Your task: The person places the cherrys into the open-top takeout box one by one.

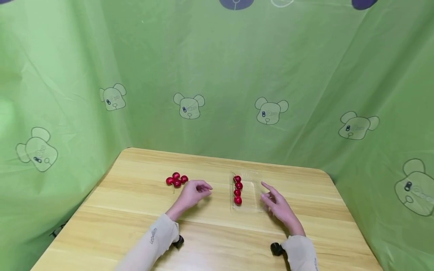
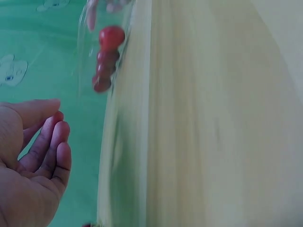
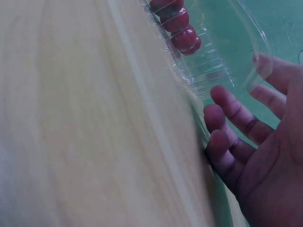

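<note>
In the head view, a clear plastic tray (image 1: 250,192) lies on the table, with several red cherries (image 1: 238,186) in a row along its left side. My right hand (image 1: 278,206) is at the tray's right wall, fingers spread and slightly bent. In the right wrist view, one fingertip overlaps the clear rim; whether it touches cannot be told. My left hand (image 1: 193,192) hovers between the tray and a small cluster of cherries (image 1: 177,183). Its thumb and index finger come close together in the left wrist view, and no object shows between them.
The light wooden table (image 1: 217,241) has rounded far corners. A green curtain (image 1: 223,67) with printed bear heads surrounds it at the back and sides. Black wrist devices (image 1: 277,249) sit at both light sleeves.
</note>
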The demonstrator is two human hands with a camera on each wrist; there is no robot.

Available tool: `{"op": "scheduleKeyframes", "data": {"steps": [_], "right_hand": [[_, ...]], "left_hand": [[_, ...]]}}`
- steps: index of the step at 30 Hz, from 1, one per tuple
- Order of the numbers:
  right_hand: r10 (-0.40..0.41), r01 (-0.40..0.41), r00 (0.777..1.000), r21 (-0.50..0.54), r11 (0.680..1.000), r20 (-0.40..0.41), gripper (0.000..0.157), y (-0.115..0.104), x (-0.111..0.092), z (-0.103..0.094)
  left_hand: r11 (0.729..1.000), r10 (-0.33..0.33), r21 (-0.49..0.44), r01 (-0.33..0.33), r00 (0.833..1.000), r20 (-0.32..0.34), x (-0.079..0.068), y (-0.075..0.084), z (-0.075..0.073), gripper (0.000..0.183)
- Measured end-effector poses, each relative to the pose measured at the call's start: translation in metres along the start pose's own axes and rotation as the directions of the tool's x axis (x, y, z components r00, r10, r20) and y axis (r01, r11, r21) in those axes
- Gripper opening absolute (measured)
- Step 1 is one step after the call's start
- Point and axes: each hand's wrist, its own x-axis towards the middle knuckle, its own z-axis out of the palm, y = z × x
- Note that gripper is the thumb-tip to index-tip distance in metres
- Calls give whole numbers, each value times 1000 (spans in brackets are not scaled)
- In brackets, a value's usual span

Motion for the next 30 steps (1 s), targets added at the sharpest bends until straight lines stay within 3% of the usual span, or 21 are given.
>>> {"op": "scheduleKeyframes", "data": {"steps": [6, 12, 15, 30], "right_hand": [[-6, 6, 1000, 4, 1000, 0, 62, 1, 1, 0], [-4, 4, 1000, -9, 1000, -4, 60, 0, 1, 0], [-4, 4, 1000, -16, 1000, -5, 59, -1, 1, 0], [-17, 17, 1000, -6, 1000, 1, 60, 3, 2, 1]], "left_hand": [[998, 4, 64, 0, 998, -67, -5, -11, -28, 14], [990, -32, 129, 50, 990, -136, -8, -21, -46, 15], [984, -54, 160, 78, 987, -153, -9, -26, -51, 15], [930, -4, 362, 68, 985, -175, -6, -34, -56, 16]]}}
